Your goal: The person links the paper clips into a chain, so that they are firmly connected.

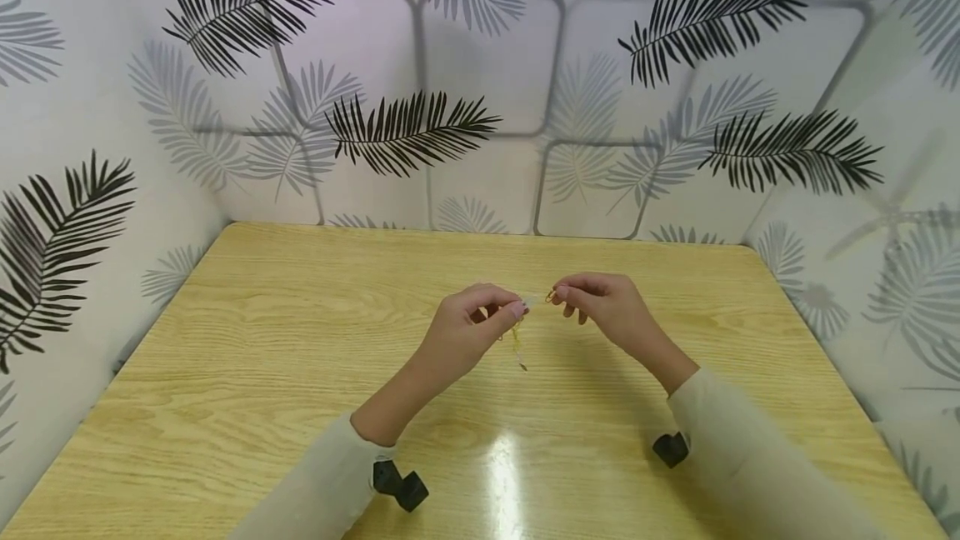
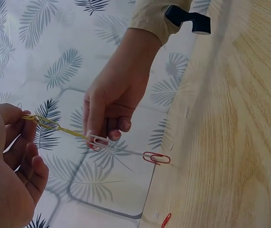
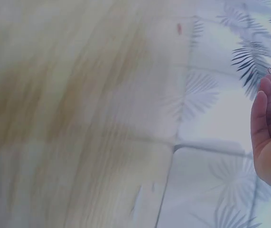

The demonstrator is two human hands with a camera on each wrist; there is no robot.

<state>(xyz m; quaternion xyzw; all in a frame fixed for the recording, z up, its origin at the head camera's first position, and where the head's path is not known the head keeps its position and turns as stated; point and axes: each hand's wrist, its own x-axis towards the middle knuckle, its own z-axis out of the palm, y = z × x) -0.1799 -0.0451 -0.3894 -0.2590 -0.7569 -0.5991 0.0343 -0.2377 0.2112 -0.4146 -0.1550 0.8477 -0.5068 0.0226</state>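
My left hand [image 1: 468, 327] pinches the top of a paper clip chain between thumb and fingers. Below it hang yellow paper clips [image 2: 47, 123], then a white paper clip [image 2: 98, 141], and a red paper clip [image 2: 156, 157] ends the strand. Close by, my right hand [image 1: 600, 307] pinches a single paper clip [image 1: 550, 296]. It looks orange in the head view and reddish in the right wrist view. A small gap separates the two hands, both raised above the table. Fingers partly hide the upper clips.
The wood-grain table [image 1: 300, 357] reaches back to a leaf-patterned wall covering [image 1: 487, 57]. A separate small red clip [image 2: 166, 219] shows low in the left wrist view; whether it lies or hangs, I cannot tell. Black mounts [image 1: 397, 483] sit at both cuffs.
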